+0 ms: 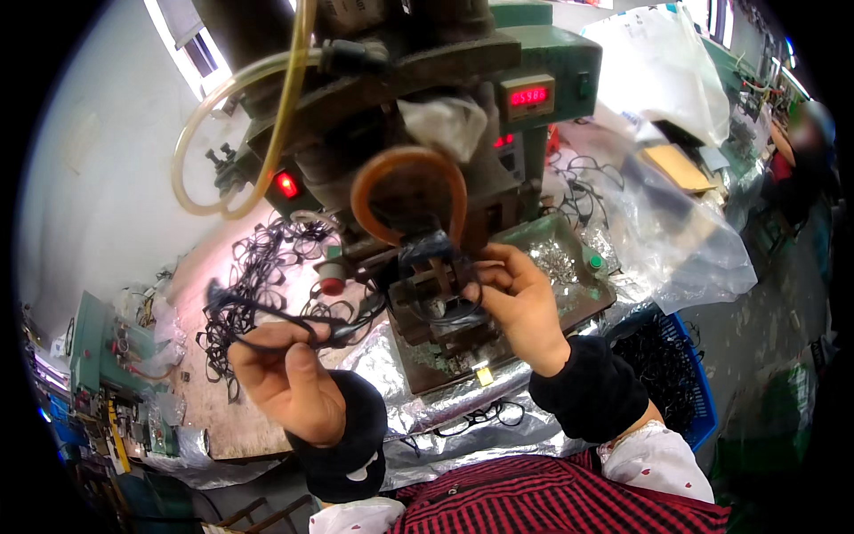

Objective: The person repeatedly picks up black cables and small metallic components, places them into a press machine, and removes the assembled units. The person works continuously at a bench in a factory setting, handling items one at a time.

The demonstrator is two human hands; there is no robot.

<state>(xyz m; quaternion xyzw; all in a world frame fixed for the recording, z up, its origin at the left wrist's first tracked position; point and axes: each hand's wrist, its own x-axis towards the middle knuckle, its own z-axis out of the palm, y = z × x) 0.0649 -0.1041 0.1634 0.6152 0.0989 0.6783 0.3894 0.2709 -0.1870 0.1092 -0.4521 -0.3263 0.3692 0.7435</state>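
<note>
left hand pinches black cords; right hand seemingly grips one at press; blue bin holds more.

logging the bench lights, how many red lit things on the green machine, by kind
red digit displays: 2, the big display and a small display below it
round red lamp: 1
total: 3

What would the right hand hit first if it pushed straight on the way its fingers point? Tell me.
Most likely the dark metal fixture on the green press machine. The right hand points left and slightly up, its fingertips already at the fixture, pinching a thin black cable loop. Depth is uncertain.
</note>
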